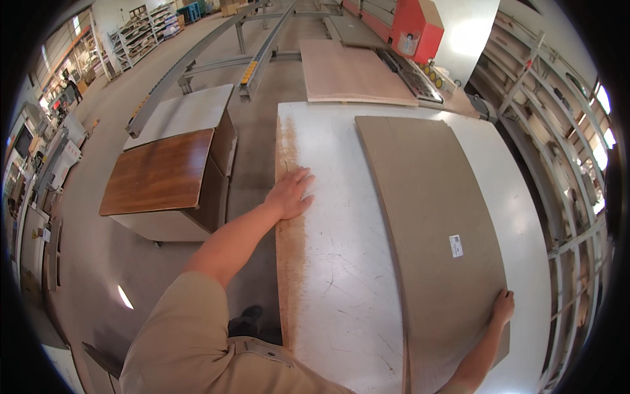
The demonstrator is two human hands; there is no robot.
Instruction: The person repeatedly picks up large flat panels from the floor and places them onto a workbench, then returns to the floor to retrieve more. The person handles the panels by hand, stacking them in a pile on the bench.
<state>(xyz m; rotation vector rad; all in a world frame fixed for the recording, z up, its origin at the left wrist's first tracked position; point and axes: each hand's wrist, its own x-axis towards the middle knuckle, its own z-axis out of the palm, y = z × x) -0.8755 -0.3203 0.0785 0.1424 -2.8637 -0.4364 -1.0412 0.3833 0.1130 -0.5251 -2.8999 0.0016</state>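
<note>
A long, flat grey-brown panel (436, 177) lies lengthwise on a white worktable (341, 262) whose surface is scratched. A small white label (456, 245) is stuck on the panel. At the panel's right edge, near its close end, my right hand (504, 306) has its fingers bent round the edge. My left hand (292, 194) rests flat on the table's worn left border, fingers stretched out, apart from the panel and holding nothing.
Left of the table stands a low cabinet with a brown wooden top (161, 172). Beyond the table, a pinkish board (354, 72) lies beside a red machine (417, 29). Metal roller rails (252, 65) run away at the far left. Metal racking (558, 111) lines the right side.
</note>
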